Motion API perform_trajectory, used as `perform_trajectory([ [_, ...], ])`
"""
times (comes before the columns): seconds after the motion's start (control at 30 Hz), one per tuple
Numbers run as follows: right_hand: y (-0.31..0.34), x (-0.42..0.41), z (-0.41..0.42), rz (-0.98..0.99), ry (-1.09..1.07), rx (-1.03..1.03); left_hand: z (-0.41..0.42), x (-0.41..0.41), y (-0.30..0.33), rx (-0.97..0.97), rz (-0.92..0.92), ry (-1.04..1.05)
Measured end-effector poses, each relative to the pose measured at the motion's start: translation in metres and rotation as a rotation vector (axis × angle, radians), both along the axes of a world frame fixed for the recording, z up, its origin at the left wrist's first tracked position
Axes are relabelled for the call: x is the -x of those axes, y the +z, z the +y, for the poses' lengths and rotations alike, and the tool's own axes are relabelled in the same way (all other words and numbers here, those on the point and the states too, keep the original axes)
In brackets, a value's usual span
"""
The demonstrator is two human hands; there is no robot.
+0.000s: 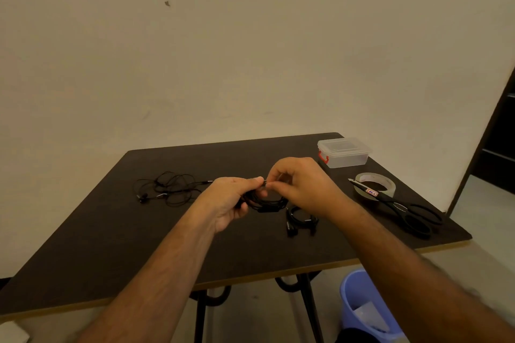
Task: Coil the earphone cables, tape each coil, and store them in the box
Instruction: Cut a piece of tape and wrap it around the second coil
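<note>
From the head camera, both hands meet above the middle of the dark table (111, 245). The left hand (228, 200) is curled closed around a black coiled earphone cable (267, 203), gripping the loop at its left end, thumb on top. The coil hangs as a flattened oval with its long axis running left to right, held just above the tabletop. The right hand (301, 189) comes in from the right with thumb and forefinger pinched tight on a small piece at the top of the coil, right against the left thumb (too small to tell whether it is a plug or a cable end); its other fingers are loosely curled.

Just near and right of the hands, a second coiled earphone (301, 220) lies on the table, its earbuds pointing toward the near edge. Well to the left lies a loose tangled earphone (170, 188), its plug end stretched out to the right toward the left hand.

At the far right corner sits a clear plastic box (344, 152), lid on, with a red latch. Nearer along the right side lies a roll of tape (374, 185), and black scissors (404, 210) rest across it, blades pointing far-left, handles toward the near right. Below the table's near edge stands a blue bin (359, 301)
</note>
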State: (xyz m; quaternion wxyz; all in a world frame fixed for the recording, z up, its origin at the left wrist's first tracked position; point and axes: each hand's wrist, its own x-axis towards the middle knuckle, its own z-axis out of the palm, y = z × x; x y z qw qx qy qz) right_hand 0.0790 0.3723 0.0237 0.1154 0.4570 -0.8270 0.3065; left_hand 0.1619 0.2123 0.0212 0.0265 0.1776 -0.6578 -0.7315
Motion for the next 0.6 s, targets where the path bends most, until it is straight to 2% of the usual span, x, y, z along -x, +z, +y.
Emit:
perform_trajectory([
  [0.2, -0.002, 0.002, -0.002, -0.167, -0.023, 0.067, 0.0, 0.001, -0.005, 0.078, 0.023, -0.021],
  [0.3, 0.001, 0.007, -0.002, -0.384, -0.003, 0.156, -0.001, 0.0, -0.007, 0.223, 0.071, -0.049],
  [0.47, 0.002, 0.019, 0.002, -0.843, 0.072, 0.136, -0.003, 0.001, -0.012, 0.433, 0.167, -0.123],
  [0.6, -0.003, 0.026, 0.003, -0.954, 0.066, 0.116, -0.006, 0.006, -0.019, 0.515, 0.207, -0.118],
])
